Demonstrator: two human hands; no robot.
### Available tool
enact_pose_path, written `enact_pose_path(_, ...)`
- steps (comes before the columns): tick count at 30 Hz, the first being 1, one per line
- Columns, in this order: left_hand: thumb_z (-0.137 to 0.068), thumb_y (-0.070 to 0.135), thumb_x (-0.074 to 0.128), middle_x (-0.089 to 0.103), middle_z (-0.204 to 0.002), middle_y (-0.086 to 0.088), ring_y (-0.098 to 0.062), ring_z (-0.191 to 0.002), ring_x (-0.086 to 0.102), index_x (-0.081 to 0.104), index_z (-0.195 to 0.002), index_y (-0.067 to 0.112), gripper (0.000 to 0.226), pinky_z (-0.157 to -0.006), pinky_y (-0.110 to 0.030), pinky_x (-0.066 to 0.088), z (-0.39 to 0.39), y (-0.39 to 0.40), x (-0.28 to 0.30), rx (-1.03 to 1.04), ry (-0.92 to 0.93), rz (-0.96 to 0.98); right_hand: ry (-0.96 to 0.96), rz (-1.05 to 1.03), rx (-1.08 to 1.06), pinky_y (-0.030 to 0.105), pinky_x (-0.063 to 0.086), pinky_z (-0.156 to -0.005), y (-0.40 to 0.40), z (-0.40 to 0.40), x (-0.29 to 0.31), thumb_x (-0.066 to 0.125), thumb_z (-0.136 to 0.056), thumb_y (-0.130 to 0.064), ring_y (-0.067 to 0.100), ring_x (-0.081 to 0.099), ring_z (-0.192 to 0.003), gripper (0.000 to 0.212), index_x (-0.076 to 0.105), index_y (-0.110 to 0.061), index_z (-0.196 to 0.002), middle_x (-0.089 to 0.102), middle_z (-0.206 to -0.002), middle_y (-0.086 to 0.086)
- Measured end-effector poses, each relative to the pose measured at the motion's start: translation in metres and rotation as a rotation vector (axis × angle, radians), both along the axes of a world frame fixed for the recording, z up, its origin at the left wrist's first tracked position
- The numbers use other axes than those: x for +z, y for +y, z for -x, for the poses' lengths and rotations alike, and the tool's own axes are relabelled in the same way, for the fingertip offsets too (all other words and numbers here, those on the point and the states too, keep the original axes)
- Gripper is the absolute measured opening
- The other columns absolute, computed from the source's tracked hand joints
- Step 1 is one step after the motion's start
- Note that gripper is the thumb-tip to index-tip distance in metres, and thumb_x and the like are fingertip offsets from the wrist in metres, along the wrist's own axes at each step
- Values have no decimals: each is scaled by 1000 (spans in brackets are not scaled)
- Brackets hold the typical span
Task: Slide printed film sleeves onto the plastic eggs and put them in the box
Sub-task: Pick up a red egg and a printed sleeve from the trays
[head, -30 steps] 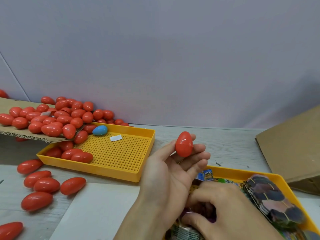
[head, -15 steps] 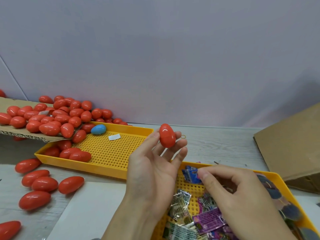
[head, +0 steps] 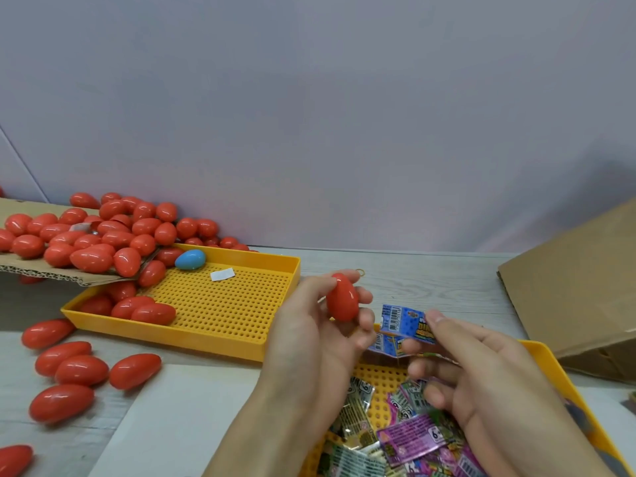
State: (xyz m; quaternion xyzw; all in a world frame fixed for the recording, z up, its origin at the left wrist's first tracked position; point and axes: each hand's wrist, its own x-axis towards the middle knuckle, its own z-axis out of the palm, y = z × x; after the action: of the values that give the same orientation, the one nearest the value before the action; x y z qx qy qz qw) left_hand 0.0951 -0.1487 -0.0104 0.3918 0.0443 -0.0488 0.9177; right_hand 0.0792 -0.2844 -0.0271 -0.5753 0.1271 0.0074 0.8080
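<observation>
My left hand holds a red plastic egg upright between thumb and fingertips, above the table's middle. Just right of it, my right hand pinches a blue printed film sleeve between thumb and fingers; the sleeve hangs close to the egg without touching it. Below both hands, a yellow perforated tray holds several loose printed sleeves in purple, green and black. A cardboard box lies at the right edge.
A second yellow perforated tray at left centre holds several red eggs, one blue egg and a white slip. A cardboard flap heaped with red eggs overhangs it. More red eggs lie loose on the table's left. A white sheet lies near me.
My right hand has come up out of the sleeve tray with a blue sleeve pinched in it. My left hand with the red egg has stayed near the same place, the egg now more upright.
</observation>
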Motion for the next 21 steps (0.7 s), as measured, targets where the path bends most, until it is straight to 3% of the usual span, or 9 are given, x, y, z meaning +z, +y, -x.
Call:
enact_pose_path(2, -89, 9, 49, 58, -70, -14, -21, -49, 47, 56, -87, 3, 10, -41, -24, 33, -2, -4, -2, 57, 2, -108, -7, -13, 10, 20, 34, -30, 0, 0, 1, 65, -66, -27, 18, 55, -41, 24, 76, -6, -62, 69, -65, 18)
enact_pose_path(4, -90, 9, 48, 56, -67, -12, -19, -45, 44, 56, -76, 10, 16, -40, -23, 29, -4, -6, -6, 75, -14, -213, -14, -18, 7, 20, 34, -30, 0, 0, 1, 65, -65, -27, 18, 55, -42, 28, 73, 0, -66, 69, -65, 19)
enact_pose_path(6, -86, 12, 58, 51, -63, -6, -15, -43, 38, 58, -68, 16, 18, -41, -23, 29, -4, -7, -10, 52, -66, -364, -19, -26, 4, 21, 33, -30, 0, 0, 1, 65, -65, -27, 18, 55, -42, 30, 71, 0, -76, 68, -65, 19)
enact_pose_path(10, -79, 25, 82, 51, -49, 9, -8, -37, 40, 68, -81, 14, 18, -39, -21, 35, 0, -7, -17, 42, -171, -627, -49, -71, 18, 21, 33, -31, 1, 3, 5, 64, -66, -27, 19, 53, -42, 38, 70, 5, -85, 67, -64, 19)
enact_pose_path(16, -83, 19, 78, 46, -43, 7, -9, -34, 37, 69, -69, 12, 18, -38, -21, 34, 0, -4, -15, 62, -209, -672, -61, -108, 64, 25, 34, -31, -2, 2, 7, 63, -61, -41, 25, 54, -43, 55, 69, 5, -91, 66, -67, 22)
enact_pose_path(19, -83, 22, 77, 44, -42, 7, -11, -34, 37, 66, -65, 8, 26, -37, -22, 34, 1, -5, -13, 52, -222, -679, -142, 22, 53, 24, 38, -35, -4, 4, 4, 71, -56, -41, 23, 56, -47, 36, 79, -10, -73, 68, -66, 18)
enact_pose_path(21, -83, 25, 76, 44, -43, 6, -11, -34, 39, 64, -63, 6, 30, -37, -22, 36, 2, -5, -12, 58, -234, -695, -181, 136, 28, 22, 40, -38, -4, 4, -1, 72, -60, -35, 21, 56, -48, 23, 79, -21, -75, 70, -65, 15)
